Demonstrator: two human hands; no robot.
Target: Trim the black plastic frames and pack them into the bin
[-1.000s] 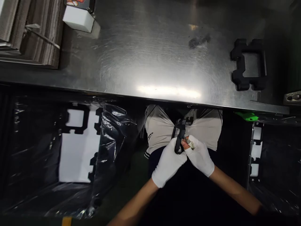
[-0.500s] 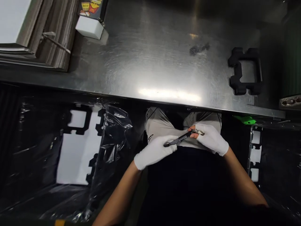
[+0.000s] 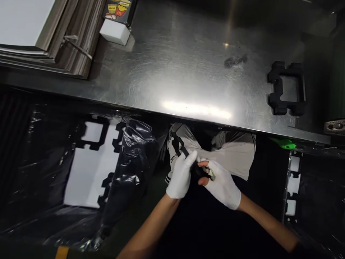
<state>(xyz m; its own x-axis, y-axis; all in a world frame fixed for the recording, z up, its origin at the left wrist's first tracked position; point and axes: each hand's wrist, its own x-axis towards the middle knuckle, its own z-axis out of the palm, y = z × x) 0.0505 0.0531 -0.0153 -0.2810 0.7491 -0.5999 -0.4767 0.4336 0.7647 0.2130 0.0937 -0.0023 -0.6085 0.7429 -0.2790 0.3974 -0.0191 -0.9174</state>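
Note:
A black notched frame piece (image 3: 178, 144) is held over my lap by my left hand (image 3: 183, 172), in a white glove with the fingers wrapped round the piece. Beside it, my right hand (image 3: 219, 181), gloved with bare thumb and fingertip, pinches a small metallic tool (image 3: 210, 173) near the lower end of the piece. A similar black frame (image 3: 280, 88) lies on the right of the metal table (image 3: 188, 72).
Stacked cardboard sheets (image 3: 72, 39) and a white block (image 3: 115, 32) sit at the table's upper left. Plastic-lined bins with black frames and white sheets (image 3: 86, 176) flank me. A green object (image 3: 284, 143) lies by the right bin (image 3: 318, 187).
Both hands have moved lower, with the right one also shifting left. The black piece is turned, its far end now pointing up and left. The view has shifted slightly.

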